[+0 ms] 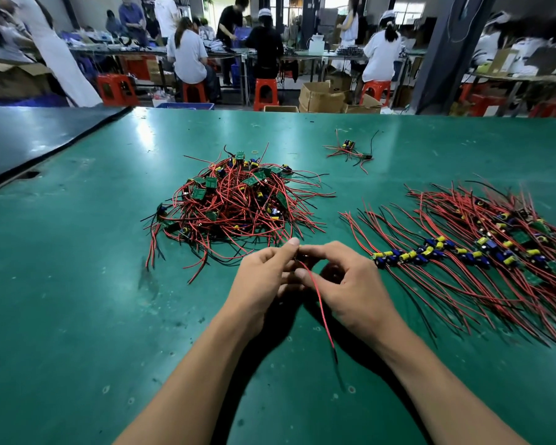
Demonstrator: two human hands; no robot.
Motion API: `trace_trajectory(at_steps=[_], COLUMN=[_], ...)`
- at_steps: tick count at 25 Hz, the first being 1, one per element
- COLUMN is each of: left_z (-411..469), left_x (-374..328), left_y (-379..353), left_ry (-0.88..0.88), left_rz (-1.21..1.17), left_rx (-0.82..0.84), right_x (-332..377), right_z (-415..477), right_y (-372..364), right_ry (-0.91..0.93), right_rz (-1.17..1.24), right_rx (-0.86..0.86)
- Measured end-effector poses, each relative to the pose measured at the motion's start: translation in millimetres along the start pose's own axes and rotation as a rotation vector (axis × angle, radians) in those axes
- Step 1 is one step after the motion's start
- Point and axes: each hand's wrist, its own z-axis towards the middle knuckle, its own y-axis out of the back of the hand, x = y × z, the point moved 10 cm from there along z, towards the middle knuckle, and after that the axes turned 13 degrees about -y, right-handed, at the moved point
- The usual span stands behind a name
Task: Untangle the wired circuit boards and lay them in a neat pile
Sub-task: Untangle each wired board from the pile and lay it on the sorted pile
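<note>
Both hands meet low over the green surface (77, 284), fingertips together. The left hand (265, 279) and the right hand (350, 285) pinch a red wire (319, 301), and its free end trails down between the wrists. A board may be tucked between the fingers, though they hide it. Just beyond the hands lies a tangled heap (238, 200) of green boards and red and black wires. To the right, a neat pile (482, 252) lies with its wires combed side by side. Farther back sits a small cluster (350, 149), well apart from both.
</note>
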Motion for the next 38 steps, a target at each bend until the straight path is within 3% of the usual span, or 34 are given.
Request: trace_trajectory(at_steps=[4,8,11,15,26,38], left_z=[-3.1,-3.3,-7.4,-12.8,-19.4,-13.7], left_x=[0.3,4.2,2.4,-1.7,-4.1,-10.0], left_y=[-2.0,-5.7,-13.0,-19.3,-18.3,-16.6], left_ry=[0.016,0.035,0.023,-0.024,-0.073,-0.118], left_rz=[-0.108,-0.099,-0.045,0.043,0.168,0.191], left_rx=[0.019,0.062,0.169,0.236,0.269,0.196], right_x=[-5.4,-24.3,-38.6,-41.5,-40.5,-47.2], right_z=[-0.4,2.8,5.3,1.9,-0.8,2.2], right_y=[-1.7,2.0,2.6,-14.2,-18.3,-23.4], right_ry=[-0.113,-0.308,-0.425,-0.522,-0.492,-0.551], right_rz=[0.205,0.539,0.571,0.641,0.657,0.719], right_rx=[0.143,0.116,0.086,0.253,0.272,0.321])
